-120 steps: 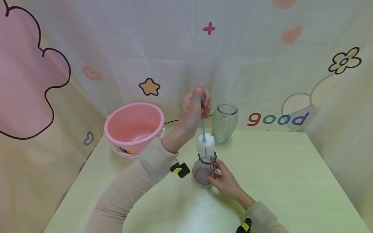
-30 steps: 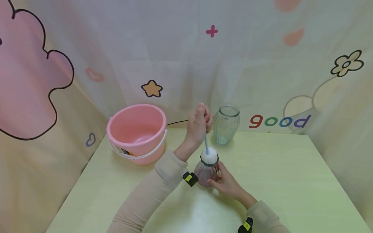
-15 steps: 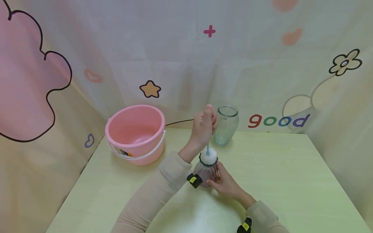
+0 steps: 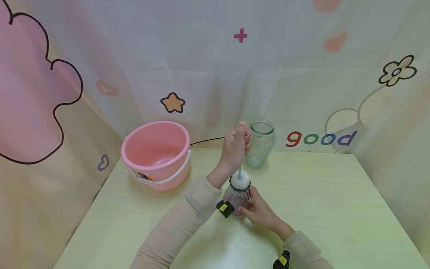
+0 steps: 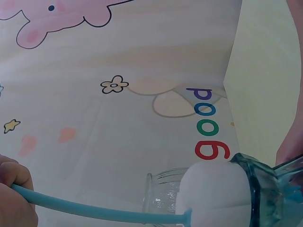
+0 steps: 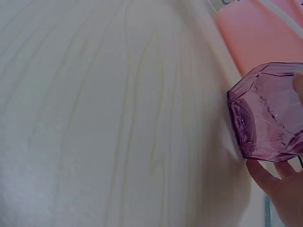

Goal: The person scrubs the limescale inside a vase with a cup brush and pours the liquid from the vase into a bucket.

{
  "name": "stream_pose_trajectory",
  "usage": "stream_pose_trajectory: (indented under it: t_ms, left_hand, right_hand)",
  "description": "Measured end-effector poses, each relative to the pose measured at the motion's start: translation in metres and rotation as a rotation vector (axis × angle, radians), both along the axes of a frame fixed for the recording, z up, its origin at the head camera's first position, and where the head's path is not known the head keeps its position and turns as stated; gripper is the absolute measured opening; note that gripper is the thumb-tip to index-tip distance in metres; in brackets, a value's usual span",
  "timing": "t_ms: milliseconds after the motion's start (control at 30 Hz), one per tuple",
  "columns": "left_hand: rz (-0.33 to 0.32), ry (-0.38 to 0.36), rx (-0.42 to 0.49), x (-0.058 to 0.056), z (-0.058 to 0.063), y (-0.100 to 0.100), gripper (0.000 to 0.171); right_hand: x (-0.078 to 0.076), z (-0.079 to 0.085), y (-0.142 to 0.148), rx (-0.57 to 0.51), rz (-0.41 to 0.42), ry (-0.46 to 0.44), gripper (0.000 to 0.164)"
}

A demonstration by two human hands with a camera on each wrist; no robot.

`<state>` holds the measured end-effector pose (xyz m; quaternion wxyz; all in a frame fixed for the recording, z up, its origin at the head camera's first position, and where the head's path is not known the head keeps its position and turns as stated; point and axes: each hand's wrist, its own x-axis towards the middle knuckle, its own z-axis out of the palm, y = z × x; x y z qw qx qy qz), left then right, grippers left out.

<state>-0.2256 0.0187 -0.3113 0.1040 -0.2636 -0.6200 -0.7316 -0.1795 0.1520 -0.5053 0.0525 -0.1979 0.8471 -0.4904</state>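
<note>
Nearest: right sleeve (image 4: pixel 300 246), beige, cuff behind the right wrist. Black strap module with a yellow patch (image 4: pixel 281 260) beside that cuff. Left sleeve (image 4: pixel 181 224), same beige, runs up toward the left hand. Second black module (image 4: pixel 225 208) below the left cuff, covers part of the vase's left side in the head view.

Right hand (image 4: pixel 262 211): grasping the small glass vase (image 4: pixel 236 200) from its right side, thumb on the near face. Vase is just left of that hand, below the left fist, mouth up; ribbed glass, purple toward the base, dark green wavy rim. Can't tell if the base touches the table (image 4: pixel 319 205).

White sponge head (image 4: pixel 240 181) sits in the vase mouth, directly below the left hand, top bulging above the rim. Thin light-blue handle (image 5: pixel 104 208) goes from it up into the left fist.

Left hand (image 4: pixel 236 146): clenched round that handle, thumb on top, above the vase.

Farther: pink bucket (image 4: pixel 151 149), white bail, well left of the left hand. Clear greenish vase (image 4: pixel 261 149) just right of and beyond the left hand, upright on the table. Black cord (image 4: pixel 208 141) between bucket and left hand. Printed curtain (image 4: pixel 201 48) behind everything, "good" lettering (image 4: pixel 320 139) right of both hands.
</note>
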Motion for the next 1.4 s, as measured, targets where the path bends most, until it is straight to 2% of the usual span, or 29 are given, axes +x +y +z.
stream_pose_trajectory:
  t_ms: [400,533,700,833,1033,1100,1333,1400]
  left_hand:
    - [-0.006,0.003,0.023,-0.003,-0.004,-0.004,0.048]
    - [-0.004,-0.019,0.029,-0.003,-0.005,-0.005,0.048]
    - [-0.003,-0.053,0.050,-0.005,-0.007,-0.010,0.048]
    - [-0.017,-0.047,0.091,-0.007,-0.009,-0.015,0.048]
    - [-0.025,-0.046,0.164,-0.008,-0.012,-0.024,0.050]
    - [-0.030,-0.044,0.179,-0.009,-0.013,-0.026,0.050]
    - [-0.026,-0.062,0.206,-0.010,-0.016,-0.033,0.050]
    - [-0.021,-0.069,0.211,-0.011,-0.017,-0.035,0.049]
  right_hand:
    - [-0.002,-0.003,0.001,0.030,-0.010,0.028,0.083]
    - [-0.002,-0.003,0.001,0.038,-0.016,0.051,0.081]
    - [-0.002,-0.003,0.001,0.045,-0.031,0.036,0.081]
    - [-0.002,-0.004,0.001,0.024,-0.024,0.035,0.082]
    - [-0.001,-0.005,0.001,0.021,-0.015,0.081,0.080]
    - [0.001,-0.002,-0.001,0.018,-0.015,0.095,0.078]
    - [0.015,0.030,-0.009,0.014,-0.004,0.096,0.074]
    - [0.014,0.025,-0.008,0.013,-0.006,0.094,0.074]
